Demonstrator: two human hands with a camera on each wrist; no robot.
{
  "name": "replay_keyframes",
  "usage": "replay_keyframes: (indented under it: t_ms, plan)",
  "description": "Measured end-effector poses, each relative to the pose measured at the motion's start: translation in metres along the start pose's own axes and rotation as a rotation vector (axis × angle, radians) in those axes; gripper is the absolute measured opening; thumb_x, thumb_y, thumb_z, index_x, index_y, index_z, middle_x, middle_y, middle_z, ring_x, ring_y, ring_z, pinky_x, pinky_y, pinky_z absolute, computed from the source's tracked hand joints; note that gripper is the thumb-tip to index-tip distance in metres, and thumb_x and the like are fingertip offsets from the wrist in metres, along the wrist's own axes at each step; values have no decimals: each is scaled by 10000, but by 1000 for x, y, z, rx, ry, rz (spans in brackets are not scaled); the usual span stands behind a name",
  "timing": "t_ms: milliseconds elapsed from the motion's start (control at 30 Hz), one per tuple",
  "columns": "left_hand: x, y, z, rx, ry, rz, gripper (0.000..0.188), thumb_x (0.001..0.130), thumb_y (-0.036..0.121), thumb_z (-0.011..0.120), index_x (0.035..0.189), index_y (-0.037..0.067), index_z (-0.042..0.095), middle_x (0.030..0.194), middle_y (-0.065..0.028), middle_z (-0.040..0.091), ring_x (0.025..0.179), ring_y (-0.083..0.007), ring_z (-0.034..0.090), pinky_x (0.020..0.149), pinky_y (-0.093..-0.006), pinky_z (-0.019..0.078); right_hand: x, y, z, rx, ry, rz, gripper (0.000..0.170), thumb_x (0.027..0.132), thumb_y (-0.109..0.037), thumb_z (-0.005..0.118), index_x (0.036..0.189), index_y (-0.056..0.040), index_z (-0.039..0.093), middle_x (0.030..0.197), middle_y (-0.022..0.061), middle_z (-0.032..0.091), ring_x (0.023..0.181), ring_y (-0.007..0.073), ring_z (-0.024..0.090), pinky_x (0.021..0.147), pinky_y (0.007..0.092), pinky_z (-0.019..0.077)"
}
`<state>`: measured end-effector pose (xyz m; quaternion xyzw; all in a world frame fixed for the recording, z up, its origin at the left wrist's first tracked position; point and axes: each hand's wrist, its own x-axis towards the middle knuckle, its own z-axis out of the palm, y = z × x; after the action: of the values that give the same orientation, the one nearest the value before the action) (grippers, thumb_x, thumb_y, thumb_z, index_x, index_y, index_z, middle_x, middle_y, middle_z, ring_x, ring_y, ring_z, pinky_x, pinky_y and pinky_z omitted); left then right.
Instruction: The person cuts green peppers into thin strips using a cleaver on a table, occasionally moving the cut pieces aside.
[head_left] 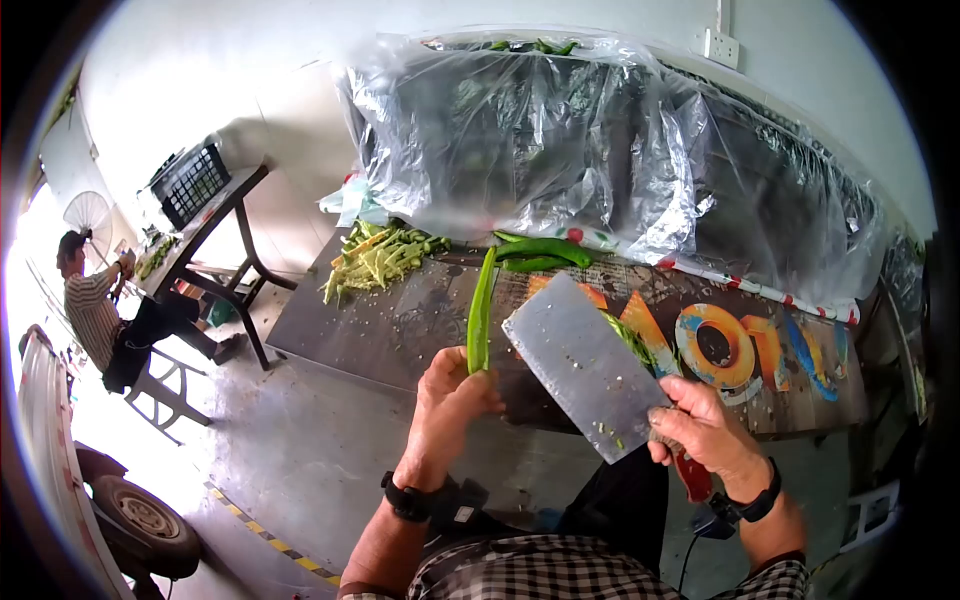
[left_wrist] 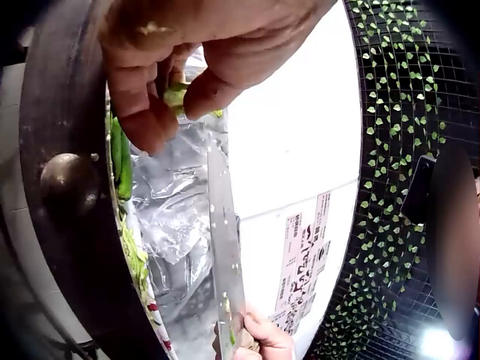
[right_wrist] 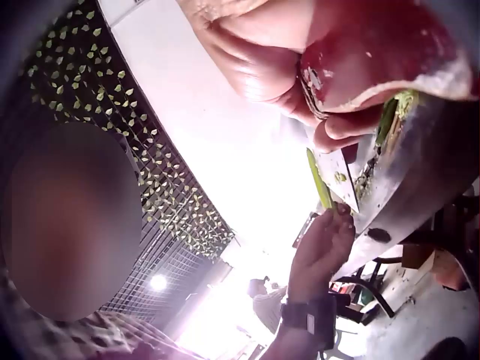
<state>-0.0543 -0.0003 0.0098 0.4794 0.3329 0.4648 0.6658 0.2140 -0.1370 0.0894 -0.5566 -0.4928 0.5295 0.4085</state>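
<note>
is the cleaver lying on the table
No, the right hand grips the cleaver by its red handle, holding it up in front of the table.

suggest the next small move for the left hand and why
Probably lower the pepper onto the table: the left hand holds it up in the air, and the right hand has the cleaver raised beside it.

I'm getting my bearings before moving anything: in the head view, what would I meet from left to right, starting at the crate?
Black crate, heap of cut green pieces, long green pepper held upright, cleaver blade, orange painted ring, blue painted streak.
</note>
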Motion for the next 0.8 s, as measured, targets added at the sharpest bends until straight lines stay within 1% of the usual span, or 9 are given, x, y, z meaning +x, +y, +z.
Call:
replay_keyframes:
  t_ms: [67,133,233,333,433,533,633,733,800]
  plan:
    - [0,-1,2,45,12,22,263,929,52,574,1179,7,510,963,-65,623,782,-139,634,708,-314,590,3,3,4,23,-36,7,197,969,-152,549,1083,7,575,704,22,604,600,81,595,556,239,495]
    - [-1,0,5,115,9,48,271,932,40,567,1193,8,499,959,-64,624,785,-142,642,720,-314,588,5,2,9,-2,-30,38,206,970,-156,540,1093,5,578,703,22,608,598,80,594,556,238,495]
    - [-1,-2,6,138,2,60,313,942,19,546,1247,9,482,980,-68,627,800,-149,648,741,-309,581,6,1,12,-29,-30,58,223,972,-161,526,1117,-1,577,703,24,615,603,81,600,555,233,495]
    - [-4,9,17,300,-2,74,367,948,6,534,1308,15,462,1008,-77,635,830,-158,656,748,-306,578,7,-1,13,-53,-32,52,228,970,-163,525,1123,0,573,696,24,616,603,81,602,557,231,496]
    - [-1,8,14,242,-25,64,383,968,51,527,1341,15,449,1027,-85,641,843,-158,658,757,-302,575,8,0,15,-65,-29,44,234,970,-161,526,1131,2,570,690,25,618,597,81,600,558,233,497]
    - [0,7,14,185,10,79,350,990,96,507,1326,9,465,1017,-82,645,853,-153,656,762,-303,575,9,5,17,-75,-34,37,237,971,-156,529,1141,3,570,688,27,621,590,79,595,558,235,497]
    - [6,6,8,187,-32,65,322,1006,129,482,1299,-4,489,1014,-65,636,862,-135,643,765,-306,575,9,6,19,-50,-46,49,240,973,-155,532,1151,2,570,688,26,620,591,77,591,558,236,495]
    - [8,5,13,260,6,72,286,1012,134,468,1247,-17,534,996,-54,636,852,-116,631,760,-306,577,10,15,21,12,-39,37,240,973,-155,537,1154,-2,572,691,21,618,593,73,588,556,235,494]
    - [10,9,18,306,40,80,258,992,116,465,1161,-49,569,926,-71,652,797,-121,635,701,-298,578,11,20,23,68,-24,45,234,975,-156,539,1153,-9,575,709,16,622,595,68,587,557,230,496]
